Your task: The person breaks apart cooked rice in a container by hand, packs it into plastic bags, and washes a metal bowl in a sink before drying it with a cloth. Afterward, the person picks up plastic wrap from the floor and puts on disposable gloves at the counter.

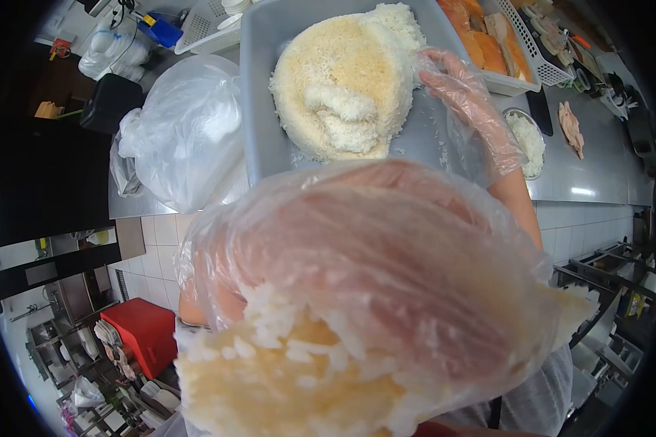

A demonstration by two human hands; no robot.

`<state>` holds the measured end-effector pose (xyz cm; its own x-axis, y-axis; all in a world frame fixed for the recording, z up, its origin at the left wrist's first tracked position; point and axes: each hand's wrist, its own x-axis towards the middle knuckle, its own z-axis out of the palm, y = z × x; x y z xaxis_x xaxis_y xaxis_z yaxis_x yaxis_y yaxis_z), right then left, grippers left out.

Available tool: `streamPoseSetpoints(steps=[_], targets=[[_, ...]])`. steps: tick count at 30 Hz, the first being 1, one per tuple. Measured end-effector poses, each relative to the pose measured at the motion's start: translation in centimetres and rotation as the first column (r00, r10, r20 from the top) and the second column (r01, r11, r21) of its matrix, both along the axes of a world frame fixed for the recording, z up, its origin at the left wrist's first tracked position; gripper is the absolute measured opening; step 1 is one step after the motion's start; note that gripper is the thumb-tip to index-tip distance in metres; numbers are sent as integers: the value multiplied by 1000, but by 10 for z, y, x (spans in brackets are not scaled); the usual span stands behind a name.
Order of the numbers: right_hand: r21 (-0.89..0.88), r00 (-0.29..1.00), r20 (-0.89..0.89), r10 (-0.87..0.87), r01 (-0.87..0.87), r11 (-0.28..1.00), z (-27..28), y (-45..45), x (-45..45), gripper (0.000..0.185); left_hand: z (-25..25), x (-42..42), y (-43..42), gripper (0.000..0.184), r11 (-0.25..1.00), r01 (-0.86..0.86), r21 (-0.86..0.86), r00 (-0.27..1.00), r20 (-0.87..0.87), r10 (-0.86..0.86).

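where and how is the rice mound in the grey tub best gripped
Probably grip the rice mound by its rounded right edge, coming from the right with the gloved right hand: bare floor of the grey tub gives fingers room there, while the left edge lies near the tub wall.

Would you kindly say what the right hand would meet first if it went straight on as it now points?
The right hand would probably meet the rice mound; the fingertips appear beside it, though contact is unclear.

Thin, clear plastic gloves cover the left hand and right hand, wrinkled and glossy, with loose, baggy cuffs. The right forearm is bare; a whitish, creased garment shows below.
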<state>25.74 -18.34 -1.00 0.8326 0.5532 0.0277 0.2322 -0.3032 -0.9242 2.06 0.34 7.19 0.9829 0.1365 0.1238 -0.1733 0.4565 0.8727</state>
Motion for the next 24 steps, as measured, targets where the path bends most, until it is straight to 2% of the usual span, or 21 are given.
streamPoseSetpoints(steps=[1, 4, 6, 7, 9, 10, 11, 12, 13, 14, 15, 16, 18, 19, 20, 21, 22, 23, 24], targets=[[-1, 1000, 1, -4, 4, 1000, 1, -1, -1, 61, 1, 4, -2, 47, 1000, -21, 19, 999, 33, 20], [372, 967, -103, 234, -181, 910, 16, 6, -16, 79, -1, 23, -10, 47, 988, -109, 113, 987, 132, 94], [513, 922, -97, 374, -276, 813, 42, 17, -42, 84, -7, 38, -13, 47, 969, -166, 185, 979, 147, 140], [409, 923, 22, 384, -358, 839, 60, 21, -61, 83, -13, 43, -14, 48, 961, -172, 218, 982, 117, 150], [290, 909, 138, 394, -417, 861, 68, 34, -79, 83, -27, 56, -15, 50, 930, -186, 318, 982, 35, 184], [375, 925, -5, 381, -351, 858, 62, 40, -84, 80, -36, 61, -13, 50, 931, -177, 318, 984, 36, 175], [449, 916, -149, 373, -273, 851, 56, 43, -87, 78, -47, 64, -11, 48, 728, -269, 631, 963, 169, 210], [445, 918, -146, 369, -272, 853, 52, 45, -88, 78, -58, 68, -9, 47, 415, -364, 834, 931, 309, 196], [307, 936, -143, 322, -268, 913, 49, 46, -89, 76, -71, 70, -6, 47, 419, -366, 831, 930, 311, 196], [164, 951, -135, 277, -254, 953, 43, 46, -90, 73, -84, 71, -2, 51, 399, -276, 874, 957, 210, 201], [163, 951, -133, 278, -256, 953, 30, 48, -85, 73, -87, 72, 0, 55, 378, -183, 908, 972, 109, 210], [142, 946, -93, 311, -297, 944, 12, 51, -77, 71, -87, 70, -2, 55, 377, -182, 908, 971, 106, 213], [121, 938, -46, 345, -337, 934, 12, 53, -77, 70, -78, 70, -8, 58, 274, -206, 939, 964, 147, 220], [181, 937, -141, 319, -292, 939, 15, 51, -78, 68, -82, 73, -7, 58, 273, -212, 938, 963, 153, 222], [237, 924, -239, 297, -242, 941, 19, 50, -80, 67, -86, 76, -6, 60, 451, -182, 874, 970, 85, 227], [238, 925, -234, 300, -245, 940, 20, 50, -80, 67, -89, 77, -5, 63, 612, -149, 777, 976, 17, 217], [262, 903, -316, 290, -211, 942, 19, 50, -78, 67, -91, 76, -3, 63, 610, -151, 778, 976, 19, 218], [282, 876, -395, 278, -172, 944, 18, 49, -77, 67, -88, 74, -3, 67, 750, -109, 652, 985, -34, 172], [281, 878, -392, 275, -170, 944, 17, 49, -76, 67, -86, 74, -3, 72, 864, -61, 500, 991, -77, 114]])
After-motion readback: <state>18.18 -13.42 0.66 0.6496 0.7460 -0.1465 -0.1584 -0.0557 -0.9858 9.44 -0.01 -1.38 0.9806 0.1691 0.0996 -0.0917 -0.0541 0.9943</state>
